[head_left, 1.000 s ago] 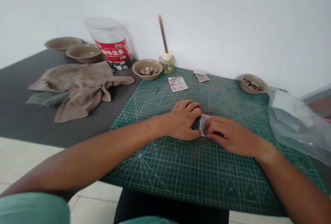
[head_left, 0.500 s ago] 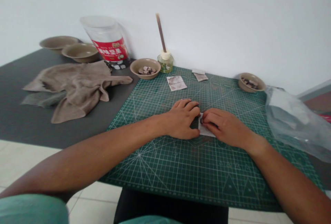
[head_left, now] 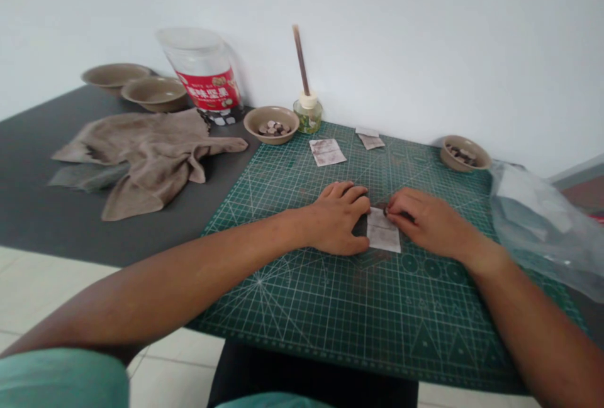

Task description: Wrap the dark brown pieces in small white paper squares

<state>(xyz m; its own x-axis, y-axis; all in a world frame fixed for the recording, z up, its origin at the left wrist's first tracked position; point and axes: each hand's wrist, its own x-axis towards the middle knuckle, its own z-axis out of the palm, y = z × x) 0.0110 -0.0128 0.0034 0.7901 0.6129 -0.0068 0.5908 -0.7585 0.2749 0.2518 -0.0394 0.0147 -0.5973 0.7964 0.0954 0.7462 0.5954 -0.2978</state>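
A small whitish sheet with a crease and brown smudges (head_left: pixel 383 236) lies flat on the green cutting mat (head_left: pixel 302 298). My left hand (head_left: pixel 338 218) rests on the mat, fingers and thumb spread, their tips against the sheet's left edge. At the sheet's upper right corner, my right hand (head_left: pixel 427 222) pinches a small dark piece (head_left: pixel 386 211), mostly hidden by the fingertips. Farther back lie another smudged sheet (head_left: pixel 328 152) and a pair of overlapping smaller sheets (head_left: pixel 370 138).
A brown bowl of small chips (head_left: pixel 272 126) stands by a reed diffuser (head_left: pixel 308 112); a similar bowl (head_left: pixel 465 155) is at back right, near a clear plastic bag (head_left: pixel 542 226). Leftward are a brown cloth (head_left: pixel 151 150), a red-labelled jar (head_left: pixel 207 84) and two more bowls (head_left: pixel 158 95).
My right hand has slid right with the small dark piece, uncovering more of the sheet. My left hand keeps its place at the sheet's edge. The whole view has shifted slightly.
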